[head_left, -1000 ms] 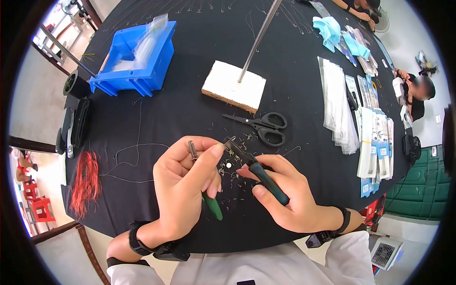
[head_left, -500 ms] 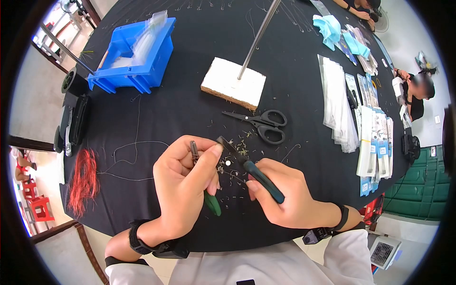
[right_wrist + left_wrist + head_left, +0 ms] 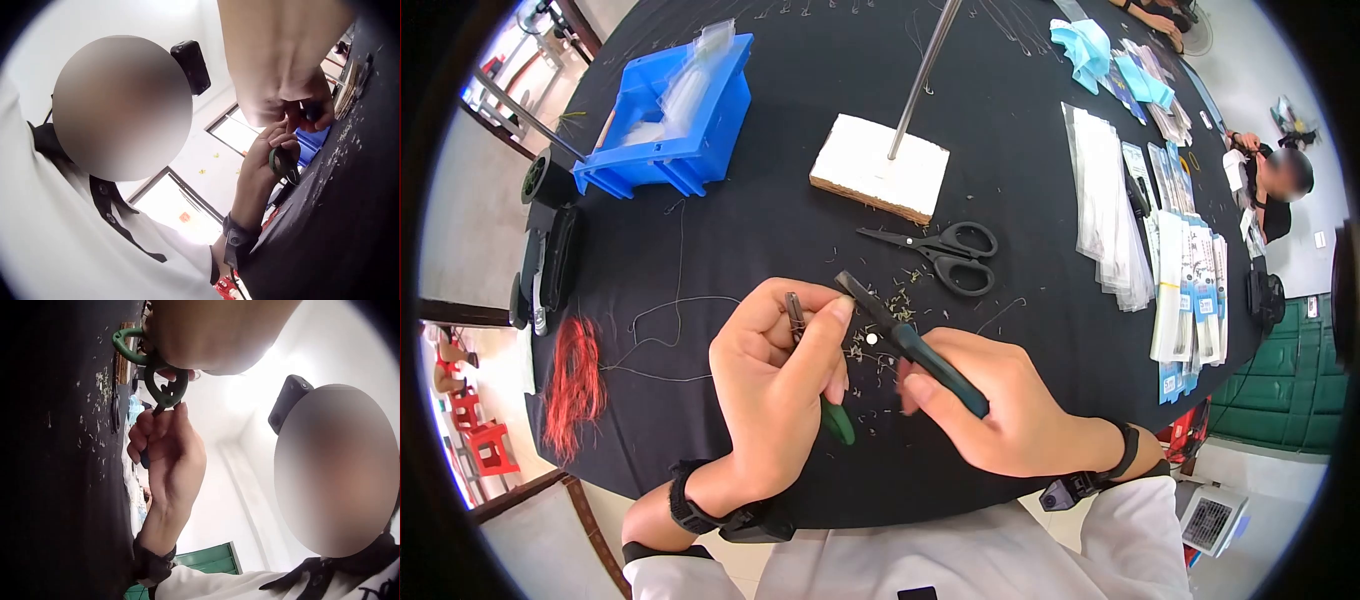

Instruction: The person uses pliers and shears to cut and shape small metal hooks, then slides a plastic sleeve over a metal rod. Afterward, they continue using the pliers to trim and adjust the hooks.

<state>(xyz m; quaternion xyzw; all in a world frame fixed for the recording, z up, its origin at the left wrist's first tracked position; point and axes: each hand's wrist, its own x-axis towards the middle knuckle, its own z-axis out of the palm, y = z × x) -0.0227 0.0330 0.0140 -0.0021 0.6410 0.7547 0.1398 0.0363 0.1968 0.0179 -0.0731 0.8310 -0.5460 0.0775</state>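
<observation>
In the head view my left hand (image 3: pixel 770 385) holds small green-handled scissors (image 3: pixel 836 422) against its palm, the metal blades poking up between the fingers. Its thumb and forefinger meet in a pinch at the tip of the pliers; what lies between them is too small to make out. My right hand (image 3: pixel 1000 400) grips the dark green handle of the pliers (image 3: pixel 940 370), whose dark metal head points up and left to the left fingertips. In the left wrist view the green loops of the scissors (image 3: pixel 165 394) show. A thin grey line (image 3: pixel 665 342) runs leftward from the left hand.
Black scissors (image 3: pixel 945 253) lie beyond the hands, near scattered clippings (image 3: pixel 895 300) and a white block (image 3: pixel 880 165) bearing a metal rod. A blue bin (image 3: pixel 670 120) stands back left, above red strands (image 3: pixel 575 390). Plastic sleeves (image 3: pixel 1105 210) and printed packets (image 3: pixel 1190 290) lie right.
The pliers have moved left, their head now right at the left fingertips. The left hand keeps its pinch and the scissors. The whole head view has shifted slightly.
</observation>
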